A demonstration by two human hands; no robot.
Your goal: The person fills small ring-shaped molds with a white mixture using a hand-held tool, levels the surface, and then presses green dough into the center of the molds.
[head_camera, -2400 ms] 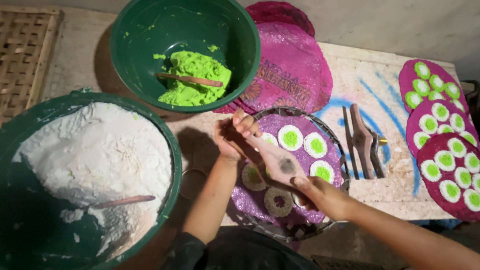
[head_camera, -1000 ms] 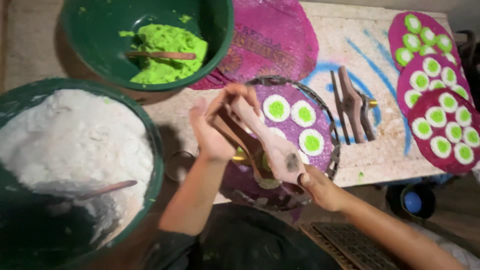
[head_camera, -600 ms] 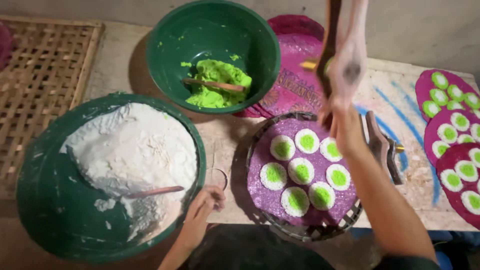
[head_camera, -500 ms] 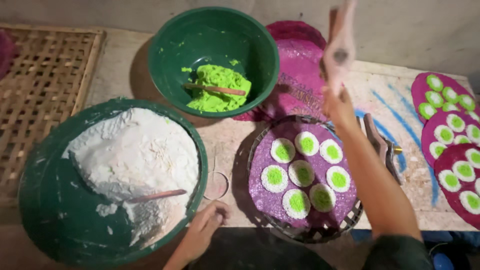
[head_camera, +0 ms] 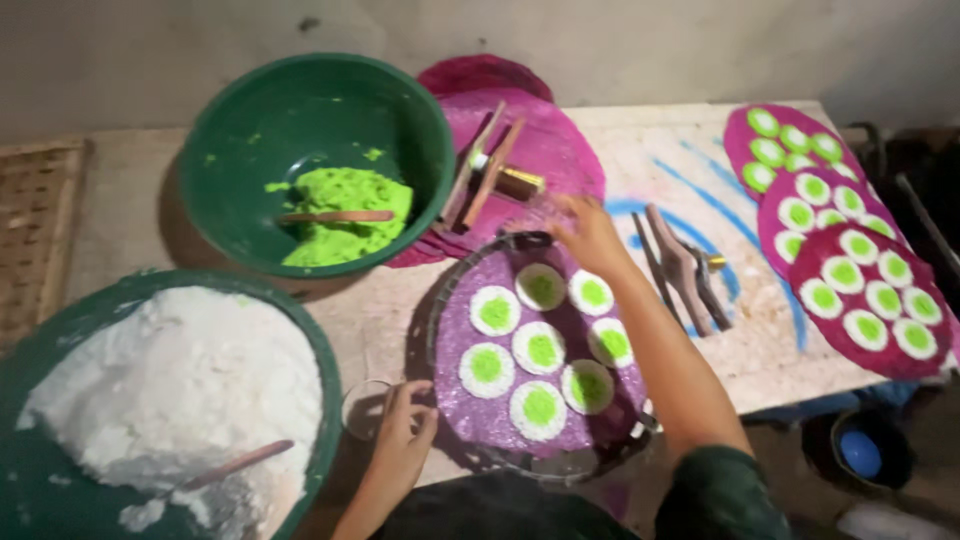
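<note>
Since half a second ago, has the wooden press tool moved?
Yes. The wooden press tool was raised in the right hand; now it lies on the pink sheet beside the green bowl.

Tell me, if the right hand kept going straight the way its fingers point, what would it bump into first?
The right hand points up and left across the table. Going on that way, it would probably first meet the wooden press tool lying on the pink mat, though depth is hard to judge from above.

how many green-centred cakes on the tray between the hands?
7 on the purple tray: top; middle; bottom. An eighth makes 8.
</note>
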